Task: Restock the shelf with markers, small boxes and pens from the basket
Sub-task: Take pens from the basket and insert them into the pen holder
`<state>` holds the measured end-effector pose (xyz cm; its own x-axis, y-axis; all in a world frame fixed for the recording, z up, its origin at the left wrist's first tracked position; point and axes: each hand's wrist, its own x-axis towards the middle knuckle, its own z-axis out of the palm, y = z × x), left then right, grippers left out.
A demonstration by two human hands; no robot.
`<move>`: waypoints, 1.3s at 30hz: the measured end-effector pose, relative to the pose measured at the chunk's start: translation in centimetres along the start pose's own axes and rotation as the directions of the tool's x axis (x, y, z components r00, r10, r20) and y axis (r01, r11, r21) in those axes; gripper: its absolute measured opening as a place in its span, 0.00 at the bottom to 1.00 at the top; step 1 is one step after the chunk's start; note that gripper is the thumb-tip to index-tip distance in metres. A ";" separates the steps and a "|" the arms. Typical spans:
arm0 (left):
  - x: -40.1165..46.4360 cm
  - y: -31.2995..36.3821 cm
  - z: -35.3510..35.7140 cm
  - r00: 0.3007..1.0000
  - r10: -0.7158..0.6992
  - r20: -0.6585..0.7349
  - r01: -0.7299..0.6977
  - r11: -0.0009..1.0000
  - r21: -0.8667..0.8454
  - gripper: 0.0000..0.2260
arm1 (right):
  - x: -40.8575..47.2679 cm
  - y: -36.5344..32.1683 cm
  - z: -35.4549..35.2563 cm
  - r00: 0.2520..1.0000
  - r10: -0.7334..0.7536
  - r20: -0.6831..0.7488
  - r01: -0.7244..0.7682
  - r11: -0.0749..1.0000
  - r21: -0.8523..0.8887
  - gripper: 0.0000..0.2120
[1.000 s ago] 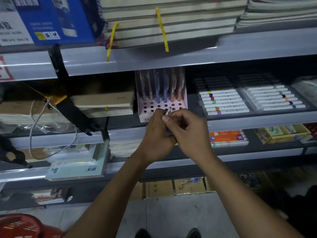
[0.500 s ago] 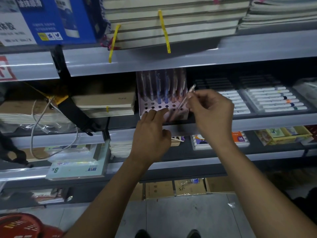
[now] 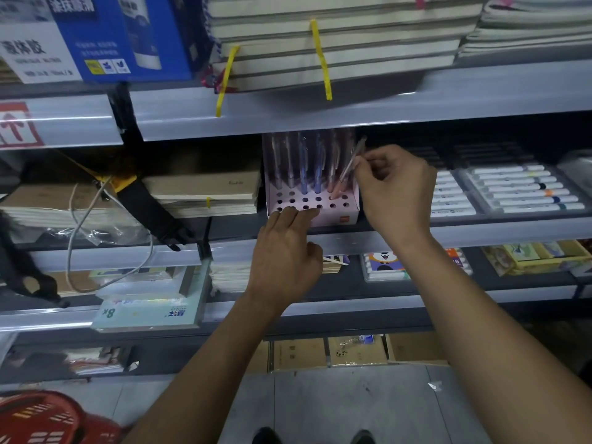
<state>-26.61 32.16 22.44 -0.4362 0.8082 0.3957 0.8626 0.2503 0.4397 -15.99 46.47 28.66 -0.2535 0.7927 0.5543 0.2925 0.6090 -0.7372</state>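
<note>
A pink pen display box (image 3: pixel 336 216) with rows of round holes stands on the middle shelf; several pens stand upright in its back rows. My right hand (image 3: pixel 395 187) pinches a thin pinkish pen (image 3: pixel 352 160), tilted, with its lower tip at a hole on the box's right side. My left hand (image 3: pixel 285 251) rests with straight fingers on the box's front left edge. The red basket (image 3: pixel 41 418) sits on the floor at the bottom left, partly cut off.
White marker sets (image 3: pixel 519 190) lie in trays right of the pen box. Notebook stacks (image 3: pixel 205 193) sit to its left, beside a black strap and a white cable (image 3: pixel 77 225). The upper shelf rail (image 3: pixel 320 113) hangs just above the pens. Boxes fill lower shelves.
My right hand left my left hand, rose to the right and carried the pen to the box's right-hand holes. My left hand moved up and laid its fingers on the box front.
</note>
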 end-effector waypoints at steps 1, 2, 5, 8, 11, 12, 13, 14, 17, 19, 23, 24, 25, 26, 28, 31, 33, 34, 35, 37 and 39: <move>0.0 0.0 0.0 1.000 0.001 -0.002 -0.001 1.000 0.001 0.27 | 0.2 -0.1 0.1 1.000 -0.018 0.025 0.019 0.999 -0.033 0.05; 0.0 0.0 0.0 1.000 0.003 -0.004 -0.003 1.000 0.001 0.27 | 0.3 -0.3 0.2 0.998 -0.033 0.052 0.037 0.998 -0.059 0.06; 0.0 0.1 0.0 1.000 0.004 -0.011 -0.004 1.000 0.000 0.27 | 0.8 -0.6 0.6 0.992 -0.064 0.112 0.078 0.990 -0.121 0.08; 0.0 0.0 0.1 1.000 0.002 -0.007 -0.001 1.000 0.006 0.27 | 1.1 -0.6 1.1 0.986 -0.094 0.139 0.118 0.977 -0.178 0.09; -0.1 -0.1 0.2 1.000 -0.001 -0.003 0.001 1.000 0.011 0.26 | 1.0 -0.5 1.5 0.978 -0.086 0.190 0.120 0.977 -0.178 0.08; -0.1 -0.1 0.2 1.000 -0.001 -0.003 0.001 1.000 0.012 0.26 | 0.9 -0.5 1.5 0.977 -0.084 0.198 0.119 0.977 -0.177 0.08; -0.1 -0.1 0.2 1.000 -0.002 -0.003 0.002 1.000 0.011 0.26 | 0.8 -0.4 1.4 0.977 -0.084 0.198 0.119 0.978 -0.173 0.07; -0.1 0.0 0.2 1.000 -0.003 -0.005 0.003 1.000 0.008 0.26 | 0.8 -0.3 1.3 0.976 -0.088 0.197 0.122 0.978 -0.166 0.07; -0.2 0.1 0.2 1.000 -0.004 -0.018 0.004 1.000 -0.009 0.25 | 0.3 0.3 1.1 0.975 -0.093 0.204 0.127 0.979 -0.162 0.05; -0.5 0.0 0.2 0.999 -0.012 -0.044 0.010 1.000 -0.027 0.24 | -0.6 0.8 1.0 0.978 -0.078 0.195 0.115 0.976 -0.184 0.05; -1.7 -0.4 0.1 0.995 -0.058 -0.077 0.057 0.998 -0.017 0.19 | -3.5 1.8 0.6 0.971 -0.128 0.200 0.167 0.967 -0.191 0.05; -2.0 -0.7 0.0 0.994 -0.069 -0.086 0.069 0.998 -0.003 0.17 | -4.2 2.0 0.6 0.963 -0.153 0.224 0.198 0.961 -0.195 0.06; -2.4 -0.9 -0.1 0.992 -0.084 -0.094 0.085 0.996 0.010 0.16 | -5.0 2.1 0.6 0.951 -0.171 0.258 0.224 0.954 -0.196 0.06; -2.9 -1.3 -0.3 0.990 -0.099 -0.103 0.102 0.995 0.019 0.16 | -5.8 2.1 0.8 0.938 -0.181 0.297 0.243 0.951 -0.189 0.08; -4.2 -1.9 -0.6 0.984 -0.134 -0.119 0.139 0.990 0.033 0.16 | -7.5 2.0 1.3 0.904 -0.202 0.376 0.280 0.946 -0.163 0.09; -6.9 -3.1 -1.0 0.963 -0.236 -0.130 0.245 0.968 0.059 0.16 | -10.2 1.9 2.4 0.831 -0.219 0.511 0.339 0.928 -0.152 0.12; -9.0 -4.1 -1.3 0.939 -0.318 -0.134 0.328 0.943 0.062 0.15 | -11.9 1.8 3.4 0.768 -0.226 0.599 0.372 0.919 -0.131 0.12; -10.1 -4.6 -1.5 0.926 -0.352 -0.137 0.363 0.929 0.070 0.15 | -12.7 1.8 4.1 0.733 -0.234 0.639 0.390 0.914 -0.113 0.12; -11.3 -5.0 -1.9 0.912 -0.384 -0.140 0.398 0.913 0.087 0.16 | -13.4 1.7 4.8 0.696 -0.241 0.676 0.406 0.909 -0.094 0.12; -13.5 -5.7 -2.8 0.876 -0.458 -0.151 0.477 0.869 0.130 0.17 | -14.9 1.2 6.5 0.617 -0.249 0.747 0.429 0.902 -0.054 0.12; -15.9 -6.4 -3.9 0.832 -0.530 -0.165 0.552 0.819 0.154 0.18 | -16.4 0.6 8.2 0.542 -0.262 0.798 0.450 0.893 -0.013 0.11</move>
<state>-26.23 15.65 16.52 -0.8622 0.4517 0.2293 0.5052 0.7336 0.4546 -19.24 33.61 15.97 -0.9501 0.2509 0.1851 0.1592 0.9008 -0.4040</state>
